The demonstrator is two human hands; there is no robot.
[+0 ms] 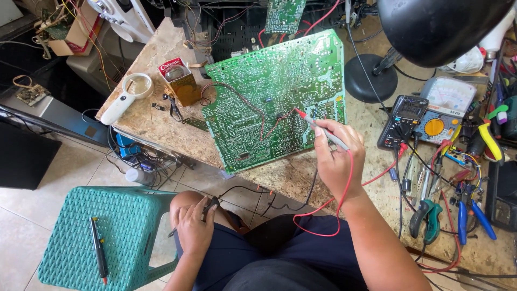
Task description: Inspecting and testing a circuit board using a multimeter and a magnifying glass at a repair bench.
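A large green circuit board (269, 91) lies solder side up on the worn workbench (301, 178). My right hand (336, 161) grips a red meter probe (318, 126) like a pen, its tip touching the board near its right side. The probe's red lead (344, 194) loops down past my wrist toward a black digital multimeter (401, 121). My left hand (194, 226) rests on my knee and holds the black probe (207, 210), away from the board.
A teal woven stool (91, 237) at lower left carries a screwdriver (98, 249). A white magnifier (126, 97) and a small box (180, 81) sit left of the board. Pliers and cutters (463, 210), an analog meter (444, 110) and a black lamp (431, 27) crowd the right.
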